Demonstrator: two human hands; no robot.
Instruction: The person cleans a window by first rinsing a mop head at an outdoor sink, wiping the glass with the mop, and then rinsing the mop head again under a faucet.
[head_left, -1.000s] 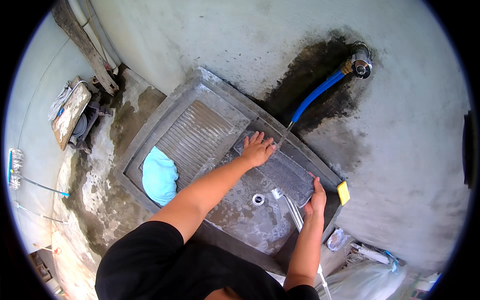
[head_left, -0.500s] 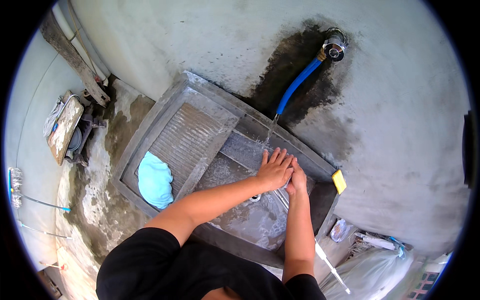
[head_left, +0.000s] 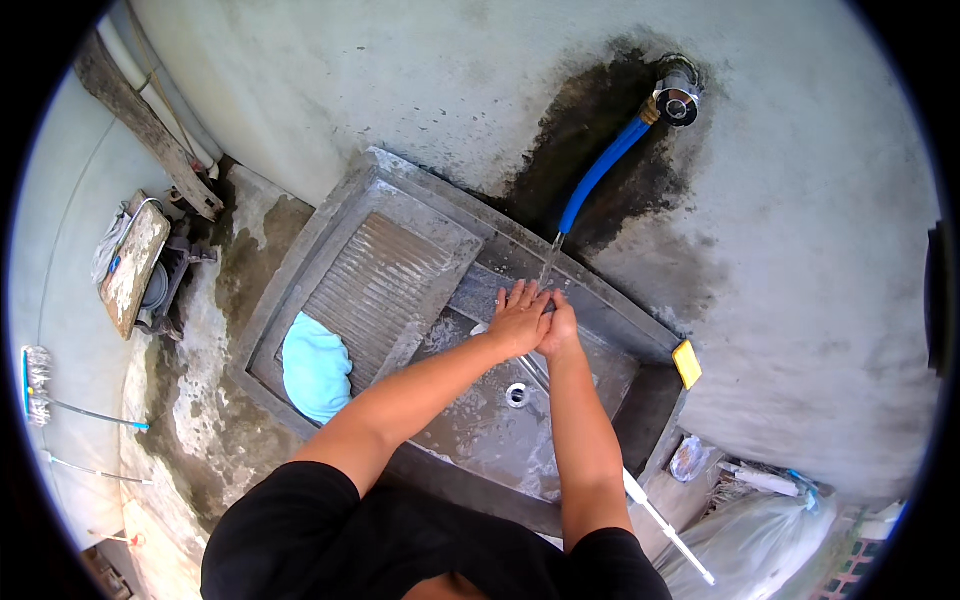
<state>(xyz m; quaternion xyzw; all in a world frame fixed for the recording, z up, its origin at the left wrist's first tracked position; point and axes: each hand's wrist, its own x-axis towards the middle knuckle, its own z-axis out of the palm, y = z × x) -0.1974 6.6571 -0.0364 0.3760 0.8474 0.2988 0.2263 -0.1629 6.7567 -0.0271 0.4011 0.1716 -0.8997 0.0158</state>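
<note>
Both hands are together under the water running from a blue hose (head_left: 597,178) into the grey concrete sink (head_left: 625,395). My left hand (head_left: 521,322) lies with its fingers stretched out, partly over my right hand (head_left: 560,325). The fingers of my right hand are curled; what they hold is hidden. A light-coloured pole (head_left: 668,532) slants from outside the sink, behind my right forearm, and up toward my hands. Its upper end is out of sight beneath them. A small white piece shows just left of my left wrist. Below the hands is the round drain (head_left: 517,396).
A light-blue cloth (head_left: 317,367) lies on the ribbed washboard (head_left: 372,268) at the left. A yellow sponge-like block (head_left: 687,364) sits on the sink's right corner. The tap (head_left: 678,100) juts from the wall. A plastic bag (head_left: 750,545) stands at lower right, a mop (head_left: 37,385) far left.
My hands have moved left and farther from me, into the falling water. The pole's upper part has shifted left with them. The drain shows more fully now.
</note>
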